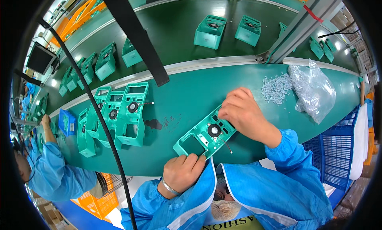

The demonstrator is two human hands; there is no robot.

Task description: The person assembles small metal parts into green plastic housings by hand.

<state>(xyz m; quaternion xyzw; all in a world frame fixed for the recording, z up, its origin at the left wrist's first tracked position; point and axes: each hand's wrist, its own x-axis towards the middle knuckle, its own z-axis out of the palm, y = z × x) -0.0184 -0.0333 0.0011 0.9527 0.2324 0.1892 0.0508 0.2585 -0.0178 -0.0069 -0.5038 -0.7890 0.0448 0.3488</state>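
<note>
A green plastic housing [203,139] lies slantwise on the bench in front of me. It has a round black speaker [214,130] with a pale centre, and a short cable [227,145] with a white plug trails from it. My left hand [184,173] grips the housing's near edge, beside its large square opening. Over the far right end, the fingertips of my right hand [243,112] are pinched together and pointing down. What lies between them, if anything, is hidden.
Several similar housings [131,110] stand to my left. A heap of small whitish parts [276,89] and a clear plastic bag [313,91] lie to the right. Dark crumbs [159,124] dot the bench. Beyond is a conveyor [175,35]; a black cable [104,124] hangs across. A co-worker's arm [49,130] is at left.
</note>
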